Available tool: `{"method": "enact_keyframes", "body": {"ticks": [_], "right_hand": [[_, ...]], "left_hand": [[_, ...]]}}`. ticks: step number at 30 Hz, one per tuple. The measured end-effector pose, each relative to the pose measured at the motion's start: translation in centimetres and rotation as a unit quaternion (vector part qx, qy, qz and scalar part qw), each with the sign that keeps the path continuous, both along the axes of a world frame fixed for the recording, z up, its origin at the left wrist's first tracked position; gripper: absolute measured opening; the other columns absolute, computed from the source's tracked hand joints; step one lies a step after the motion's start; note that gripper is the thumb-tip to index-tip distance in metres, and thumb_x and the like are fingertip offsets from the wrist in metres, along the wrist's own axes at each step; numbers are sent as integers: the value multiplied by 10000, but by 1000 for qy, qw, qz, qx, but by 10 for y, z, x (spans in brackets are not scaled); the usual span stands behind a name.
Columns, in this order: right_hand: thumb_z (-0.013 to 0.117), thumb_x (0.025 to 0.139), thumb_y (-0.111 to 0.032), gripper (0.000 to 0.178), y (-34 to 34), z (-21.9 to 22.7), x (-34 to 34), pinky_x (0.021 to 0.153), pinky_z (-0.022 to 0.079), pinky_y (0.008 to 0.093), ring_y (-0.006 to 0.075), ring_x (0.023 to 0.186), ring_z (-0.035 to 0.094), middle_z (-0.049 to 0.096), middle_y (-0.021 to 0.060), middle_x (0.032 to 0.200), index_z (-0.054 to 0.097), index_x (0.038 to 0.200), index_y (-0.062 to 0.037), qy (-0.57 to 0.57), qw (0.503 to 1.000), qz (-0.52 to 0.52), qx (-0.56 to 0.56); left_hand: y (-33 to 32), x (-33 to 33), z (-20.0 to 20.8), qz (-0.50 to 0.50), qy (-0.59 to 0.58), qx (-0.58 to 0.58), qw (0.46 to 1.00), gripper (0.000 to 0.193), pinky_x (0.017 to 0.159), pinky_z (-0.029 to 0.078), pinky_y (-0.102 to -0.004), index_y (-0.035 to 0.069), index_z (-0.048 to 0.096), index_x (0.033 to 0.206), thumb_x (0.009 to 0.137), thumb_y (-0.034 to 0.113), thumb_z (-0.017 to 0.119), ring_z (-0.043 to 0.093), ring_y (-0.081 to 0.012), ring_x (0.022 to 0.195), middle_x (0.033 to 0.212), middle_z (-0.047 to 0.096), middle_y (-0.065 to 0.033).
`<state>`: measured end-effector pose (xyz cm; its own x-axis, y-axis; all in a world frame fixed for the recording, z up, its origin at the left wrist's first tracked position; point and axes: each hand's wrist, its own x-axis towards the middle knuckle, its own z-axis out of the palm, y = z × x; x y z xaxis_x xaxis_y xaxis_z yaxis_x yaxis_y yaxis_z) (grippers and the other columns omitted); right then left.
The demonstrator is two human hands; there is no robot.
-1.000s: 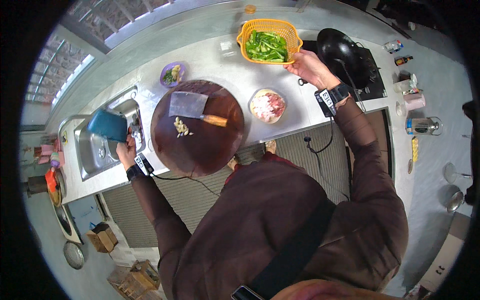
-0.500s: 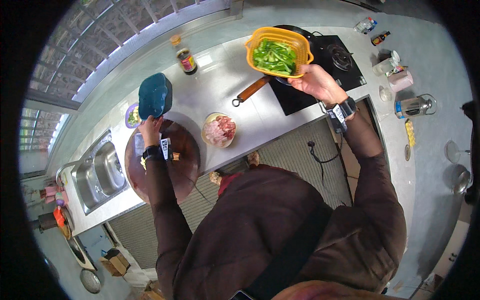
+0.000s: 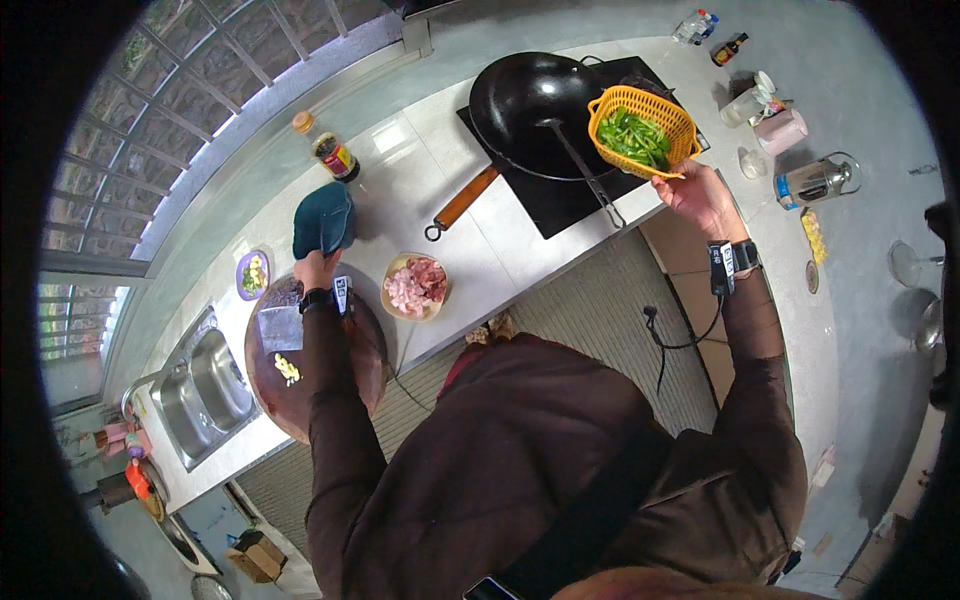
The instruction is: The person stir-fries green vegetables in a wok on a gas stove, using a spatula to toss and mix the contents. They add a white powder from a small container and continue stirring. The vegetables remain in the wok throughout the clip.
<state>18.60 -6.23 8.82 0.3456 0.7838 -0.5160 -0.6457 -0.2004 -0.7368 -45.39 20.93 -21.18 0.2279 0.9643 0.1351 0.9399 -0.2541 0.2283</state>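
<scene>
My right hand (image 3: pixel 697 197) is closed on the rim of a yellow plastic basket (image 3: pixel 684 130) holding cut green vegetables (image 3: pixel 634 138) that look like peppers. The basket hangs over the right part of the black cooktop (image 3: pixel 550 215), beside a black wok (image 3: pixel 528 95). A long-handled metal utensil (image 3: pixel 580 160) leans in the wok; its working end is not clear. My left hand (image 3: pixel 317 270) grips a teal basin (image 3: pixel 325 222) by its near edge, tilted so mostly its outer side shows. Beneath my left forearm lie a cleaver blade (image 3: pixel 282 328) and chopped yellowish pieces (image 3: pixel 287 370) on a round chopping board (image 3: pixel 345 395).
Raw cut meat (image 3: pixel 416 286) fills a bowl near the counter's front edge. The wok's wooden handle (image 3: pixel 466 203) points left. A sauce bottle (image 3: pixel 332 152) and small purple bowl (image 3: pixel 240 272) stand behind. The sink (image 3: pixel 212 375) is left; a glass pitcher (image 3: pixel 825 186) and jars stand right.
My right hand has carried the basket rightward, off the wok, which now shows. My left hand has turned the basin so its inside no longer faces up. The whole view has shifted slightly.
</scene>
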Motion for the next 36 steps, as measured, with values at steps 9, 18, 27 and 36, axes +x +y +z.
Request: {"method": "enact_keyframes", "body": {"ticks": [9, 18, 27, 36], "right_hand": [[493, 938, -62, 311, 6, -15, -27, 852, 585, 376, 335, 895, 641, 558, 254, 1132, 436, 1216, 67, 33, 999, 21, 5], [552, 927, -118, 215, 29, -31, -62, 729, 579, 334, 269, 797, 697, 687, 158, 958, 594, 1065, 41, 99, 965, 231, 71], [539, 939, -169, 234, 31, -33, -68, 682, 577, 304, 220, 734, 704, 714, 161, 930, 632, 1044, 18, 80, 913, 399, 30], [711, 813, -538, 1003, 28, -84, 9, 909, 503, 418, 422, 1030, 634, 538, 304, 1269, 243, 1528, -12, -661, 654, 366, -33]], "left_hand": [[-19, 8, 26, 149, -283, -11, 947, 331, 525, 493, -321, 2, 631, 897, 847, 300, 768, 677, -225, 646, 828, 677, -107], [-160, 147, 252, -87, -714, -400, 568, 447, 873, 551, -385, -14, 504, 1342, 1040, 315, 501, 623, -330, 1144, 1254, 614, -236], [-193, 271, 250, -51, -666, -553, 498, 533, 843, 597, -524, -8, 415, 1400, 953, 242, 560, 643, -339, 1114, 1310, 572, -182], [-200, 301, 233, 35, -779, -458, 428, 458, 993, 502, -534, -66, 442, 1343, 899, 49, 451, 578, -365, 1211, 1365, 542, -229]]}}
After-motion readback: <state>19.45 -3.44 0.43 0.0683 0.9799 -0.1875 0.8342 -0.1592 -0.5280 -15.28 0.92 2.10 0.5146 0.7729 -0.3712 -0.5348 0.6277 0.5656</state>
